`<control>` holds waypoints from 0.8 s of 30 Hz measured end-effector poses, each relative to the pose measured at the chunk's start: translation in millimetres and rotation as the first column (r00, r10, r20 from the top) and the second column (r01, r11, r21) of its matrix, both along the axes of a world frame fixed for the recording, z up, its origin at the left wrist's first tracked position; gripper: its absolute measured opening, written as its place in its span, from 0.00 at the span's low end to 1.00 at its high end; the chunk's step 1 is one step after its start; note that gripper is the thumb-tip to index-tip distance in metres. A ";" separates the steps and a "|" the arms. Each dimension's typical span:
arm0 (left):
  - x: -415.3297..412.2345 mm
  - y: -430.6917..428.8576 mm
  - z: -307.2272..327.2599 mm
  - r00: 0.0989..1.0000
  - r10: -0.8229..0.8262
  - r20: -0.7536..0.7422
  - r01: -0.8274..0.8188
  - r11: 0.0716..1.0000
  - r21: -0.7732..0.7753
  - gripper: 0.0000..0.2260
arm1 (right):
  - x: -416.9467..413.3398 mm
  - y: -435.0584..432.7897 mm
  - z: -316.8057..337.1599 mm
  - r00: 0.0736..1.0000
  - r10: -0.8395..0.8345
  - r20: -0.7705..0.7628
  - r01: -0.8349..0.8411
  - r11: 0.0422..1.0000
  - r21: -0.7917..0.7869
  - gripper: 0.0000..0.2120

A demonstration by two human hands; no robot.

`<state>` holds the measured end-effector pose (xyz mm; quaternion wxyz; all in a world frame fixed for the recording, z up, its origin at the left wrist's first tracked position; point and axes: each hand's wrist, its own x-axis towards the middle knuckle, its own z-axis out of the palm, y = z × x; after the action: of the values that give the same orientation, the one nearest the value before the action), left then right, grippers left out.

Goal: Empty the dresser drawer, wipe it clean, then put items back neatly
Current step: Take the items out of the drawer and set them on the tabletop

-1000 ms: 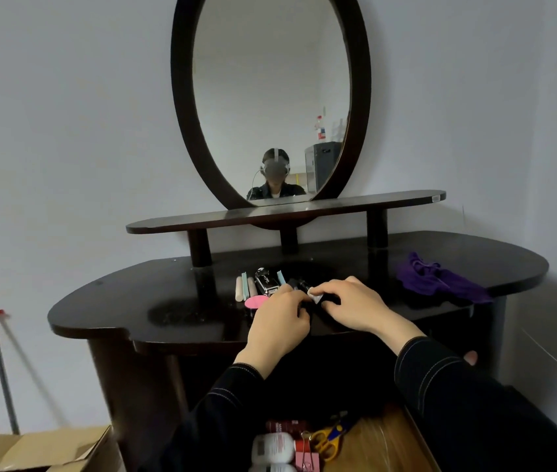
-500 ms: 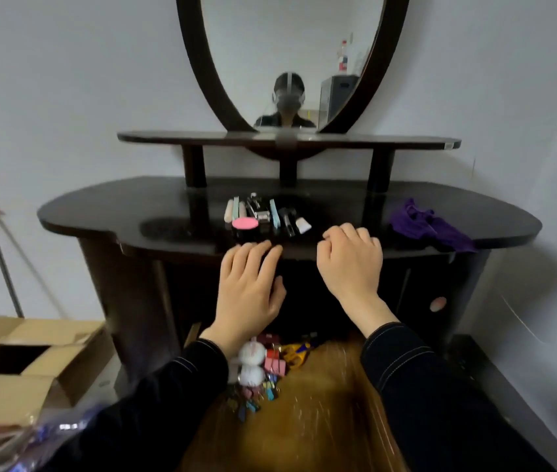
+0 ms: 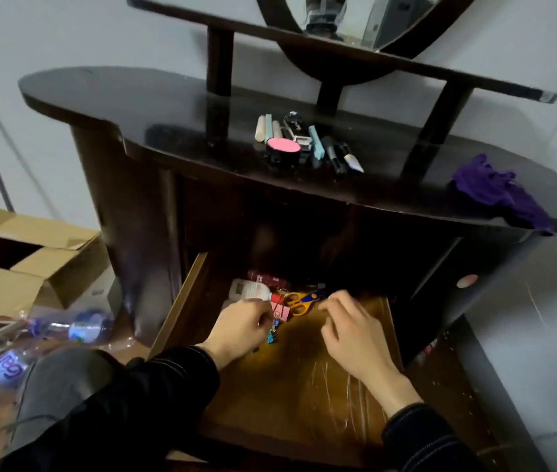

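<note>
The emptying step is under way. The pulled-out brown wooden drawer [image 3: 185, 301] holds a white plastic bottle [image 3: 248, 290], a dark red tube [image 3: 265, 276], pink metal binder clips [image 3: 280, 310] and yellow-handled scissors [image 3: 299, 301] at its back. The left hand [image 3: 239, 323] curls over the clips; I cannot tell whether it pinches one. The right hand [image 3: 352, 332], loosely curled and apparently empty, sits just beside the scissors. Next, each needs a firm pinch and a lift to the glossy black dresser top [image 3: 117, 107], where a pink-lidded round pot [image 3: 282, 149] and a crumpled purple cloth [image 3: 495, 189] lie. An open cardboard box [image 3: 32, 264] stands on the floor.
</note>
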<state>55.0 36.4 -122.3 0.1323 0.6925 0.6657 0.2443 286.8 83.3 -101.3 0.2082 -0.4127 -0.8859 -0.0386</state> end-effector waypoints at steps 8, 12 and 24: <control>-8.2 27.4 -30.5 1.000 -0.015 0.023 0.020 0.976 -0.215 0.07 | -39.1 73.8 -63.2 0.948 -0.272 0.164 0.316 0.856 -0.410 0.11; -6.3 27.6 -33.2 0.998 -0.052 -0.017 0.047 0.970 -0.237 0.05 | -58.8 93.6 -79.1 0.924 -0.317 0.214 0.381 0.807 -0.451 0.07; -15.4 25.0 -26.8 0.999 -0.036 -0.008 0.032 0.961 -0.275 0.08 | -58.0 92.0 -88.2 0.914 -0.097 0.393 0.214 0.939 -0.268 0.08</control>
<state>39.7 61.4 -149.1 0.2267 0.6804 0.6821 0.1428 228.8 175.2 -189.5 -0.0345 -0.4948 -0.8683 0.0041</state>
